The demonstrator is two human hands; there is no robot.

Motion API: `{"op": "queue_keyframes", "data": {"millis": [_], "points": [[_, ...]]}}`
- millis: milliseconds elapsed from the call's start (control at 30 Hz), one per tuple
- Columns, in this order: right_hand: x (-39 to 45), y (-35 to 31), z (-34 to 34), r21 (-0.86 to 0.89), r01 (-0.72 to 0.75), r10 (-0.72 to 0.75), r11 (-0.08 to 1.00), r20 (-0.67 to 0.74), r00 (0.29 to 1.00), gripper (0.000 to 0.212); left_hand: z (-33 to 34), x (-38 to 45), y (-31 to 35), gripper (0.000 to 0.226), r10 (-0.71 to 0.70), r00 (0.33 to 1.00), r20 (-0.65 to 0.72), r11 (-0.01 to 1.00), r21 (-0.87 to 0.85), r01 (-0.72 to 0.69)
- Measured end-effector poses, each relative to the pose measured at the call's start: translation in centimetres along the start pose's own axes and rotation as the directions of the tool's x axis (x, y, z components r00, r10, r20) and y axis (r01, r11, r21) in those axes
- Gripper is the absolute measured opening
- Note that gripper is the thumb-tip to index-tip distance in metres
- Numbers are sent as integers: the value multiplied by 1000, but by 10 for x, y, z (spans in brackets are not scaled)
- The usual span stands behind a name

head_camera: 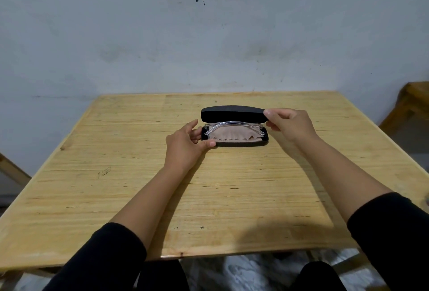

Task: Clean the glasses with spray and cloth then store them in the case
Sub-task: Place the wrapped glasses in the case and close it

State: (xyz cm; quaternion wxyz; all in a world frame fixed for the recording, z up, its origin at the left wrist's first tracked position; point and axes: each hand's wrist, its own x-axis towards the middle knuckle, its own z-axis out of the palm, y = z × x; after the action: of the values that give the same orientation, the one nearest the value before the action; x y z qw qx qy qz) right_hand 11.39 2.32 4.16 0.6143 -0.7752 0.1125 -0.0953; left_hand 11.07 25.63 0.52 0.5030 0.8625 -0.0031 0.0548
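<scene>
A black glasses case lies open near the far middle of the wooden table. Its lid stands raised at the back. Inside lie clear-framed glasses with a beige cloth over their front part. My left hand grips the case's left end, thumb on the front rim. My right hand pinches the right end of the lid between thumb and fingers. No spray bottle is in view.
A pale stained wall rises right behind the table's far edge. Wooden furniture stands at the right, and a wooden bar shows at the left. My knees sit below the near edge.
</scene>
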Motion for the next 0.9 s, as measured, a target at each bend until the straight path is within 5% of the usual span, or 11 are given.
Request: {"op": "queue_keyframes", "data": {"millis": [500,900], "points": [[-34,24,-1,-336,212,-230,918,-15,973,29,0,-8,4,66,56,998,-9,997,53,-56],[-33,18,13,-329,114,-144,938,-68,987,43,4,-4,6,54,79,996,-32,995,67,-76]]}}
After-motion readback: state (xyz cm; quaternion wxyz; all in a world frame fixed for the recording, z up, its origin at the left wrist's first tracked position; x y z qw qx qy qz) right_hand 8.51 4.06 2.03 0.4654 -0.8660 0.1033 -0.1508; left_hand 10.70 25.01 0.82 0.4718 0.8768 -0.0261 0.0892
